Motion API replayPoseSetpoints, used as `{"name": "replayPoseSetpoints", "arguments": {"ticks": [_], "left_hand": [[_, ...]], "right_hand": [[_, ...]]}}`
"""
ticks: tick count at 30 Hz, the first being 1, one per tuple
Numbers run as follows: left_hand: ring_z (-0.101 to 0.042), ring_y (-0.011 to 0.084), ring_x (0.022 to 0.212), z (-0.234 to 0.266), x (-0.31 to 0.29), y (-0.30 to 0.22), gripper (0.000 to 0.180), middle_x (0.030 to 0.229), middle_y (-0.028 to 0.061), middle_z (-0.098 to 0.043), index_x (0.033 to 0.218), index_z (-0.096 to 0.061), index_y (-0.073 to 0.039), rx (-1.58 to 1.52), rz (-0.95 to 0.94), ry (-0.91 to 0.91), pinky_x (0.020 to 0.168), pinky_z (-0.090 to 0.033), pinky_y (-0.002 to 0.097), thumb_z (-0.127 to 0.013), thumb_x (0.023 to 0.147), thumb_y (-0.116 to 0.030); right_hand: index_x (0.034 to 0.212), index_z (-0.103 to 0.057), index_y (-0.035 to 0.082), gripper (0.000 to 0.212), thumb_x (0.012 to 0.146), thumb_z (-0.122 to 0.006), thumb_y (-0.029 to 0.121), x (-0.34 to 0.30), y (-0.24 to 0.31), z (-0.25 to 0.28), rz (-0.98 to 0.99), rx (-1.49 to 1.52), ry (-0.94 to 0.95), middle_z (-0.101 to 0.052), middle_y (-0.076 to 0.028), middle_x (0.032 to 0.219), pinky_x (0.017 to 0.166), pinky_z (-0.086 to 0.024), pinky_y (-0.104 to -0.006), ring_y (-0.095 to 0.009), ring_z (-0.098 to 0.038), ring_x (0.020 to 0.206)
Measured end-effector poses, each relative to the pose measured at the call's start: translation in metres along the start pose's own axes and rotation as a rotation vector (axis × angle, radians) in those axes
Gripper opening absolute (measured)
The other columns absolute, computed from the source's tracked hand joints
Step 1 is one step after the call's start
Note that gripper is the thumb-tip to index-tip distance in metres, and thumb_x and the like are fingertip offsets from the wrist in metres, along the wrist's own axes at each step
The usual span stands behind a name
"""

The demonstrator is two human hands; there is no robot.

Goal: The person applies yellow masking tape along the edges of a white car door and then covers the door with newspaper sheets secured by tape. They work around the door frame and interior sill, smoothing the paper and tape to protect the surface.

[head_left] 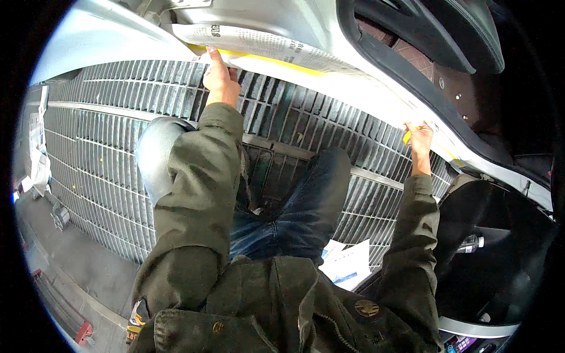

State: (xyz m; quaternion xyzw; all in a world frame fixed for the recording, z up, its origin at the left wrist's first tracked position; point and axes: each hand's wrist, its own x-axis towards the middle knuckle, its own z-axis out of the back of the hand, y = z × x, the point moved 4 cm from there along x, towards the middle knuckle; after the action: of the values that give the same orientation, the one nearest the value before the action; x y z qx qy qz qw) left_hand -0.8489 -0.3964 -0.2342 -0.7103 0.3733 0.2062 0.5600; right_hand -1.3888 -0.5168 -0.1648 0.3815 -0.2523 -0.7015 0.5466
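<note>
A silver car's door sill (376,97) runs across the upper part of the head view. Along it lies a sheet of printed newspaper (265,46), edged with a strip of yellow masking tape (276,62). My left hand (222,81) is at the strip's left end, its thumb on the tape and its other fingers curled below. Farther right along the sill, my right hand (419,138) pinches a bit of yellow tape; whether it is a roll or a loose end is hard to make out. More yellow shows on the sill beyond that hand.
Metal floor grating (106,159) lies beneath my bent knees. A black door panel (500,247) with a plastic bottle (471,243) stands open at the right. White papers (347,262) lie near my right leg. A car seat (465,29) is inside the doorway.
</note>
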Motion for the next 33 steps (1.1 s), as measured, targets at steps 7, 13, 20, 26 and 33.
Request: {"name": "replayPoseSetpoints", "arguments": {"ticks": [7,13,20,26,33], "left_hand": [[-0.054,0.0126,0.072,-0.007,-0.024,0.017,0.051,0.092,0.0052,-0.062,0.098,-0.057,-0.007,-0.013,-0.064,0.042,0.059,-0.044,0.0265,-0.080,0.078,-0.048],[-0.055,0.0120,0.069,-0.014,-0.030,0.059,0.053,0.087,0.0068,-0.060,0.105,-0.047,-0.006,0.095,-0.020,0.185,0.056,-0.047,0.0265,-0.080,0.081,-0.039],[-0.054,0.0120,0.065,-0.016,-0.049,0.086,0.047,0.082,0.0071,-0.059,0.112,-0.040,-0.006,0.214,-0.004,0.237,0.052,-0.045,0.0271,-0.076,0.086,-0.023],[-0.059,0.0171,0.073,-0.013,-0.043,0.115,0.032,0.091,0.0080,-0.062,0.113,-0.046,-0.005,0.262,-0.015,0.319,0.062,-0.050,0.0308,-0.066,0.089,-0.010],[-0.061,0.0173,0.078,0.005,-0.055,0.121,0.031,0.096,0.0087,-0.064,0.115,-0.051,-0.005,0.430,-0.022,0.437,0.066,-0.051,0.0311,-0.066,0.091,-0.016]], "right_hand": [[0.090,-0.069,-0.001,0.020,0.082,-0.079,0.013,-0.002,-0.019,-0.007,0.391,0.130,-0.160,-0.067,-0.006,0.075,0.051,-0.048,-0.0260,-0.012,-0.061,0.063],[0.093,-0.069,-0.002,0.020,0.081,-0.079,0.011,0.001,-0.017,-0.012,0.628,-0.455,-0.341,-0.067,-0.007,0.076,0.055,-0.051,-0.0269,-0.011,-0.062,0.064],[0.097,-0.071,0.001,0.018,0.082,-0.075,0.010,-0.001,-0.043,-0.017,0.480,-0.298,-0.381,-0.071,-0.011,0.093,0.073,-0.053,-0.0292,-0.017,-0.066,0.083],[0.098,-0.067,0.000,0.015,0.087,-0.068,0.010,-0.008,-0.049,-0.019,0.484,-0.151,-0.413,-0.069,-0.009,0.093,0.075,-0.052,-0.0288,-0.016,-0.064,0.083],[0.081,-0.061,-0.001,0.016,0.086,-0.070,0.011,-0.024,-0.032,0.004,0.487,-0.163,-0.470,-0.064,-0.005,0.073,0.063,-0.049,-0.0282,-0.011,-0.056,0.065]]}}
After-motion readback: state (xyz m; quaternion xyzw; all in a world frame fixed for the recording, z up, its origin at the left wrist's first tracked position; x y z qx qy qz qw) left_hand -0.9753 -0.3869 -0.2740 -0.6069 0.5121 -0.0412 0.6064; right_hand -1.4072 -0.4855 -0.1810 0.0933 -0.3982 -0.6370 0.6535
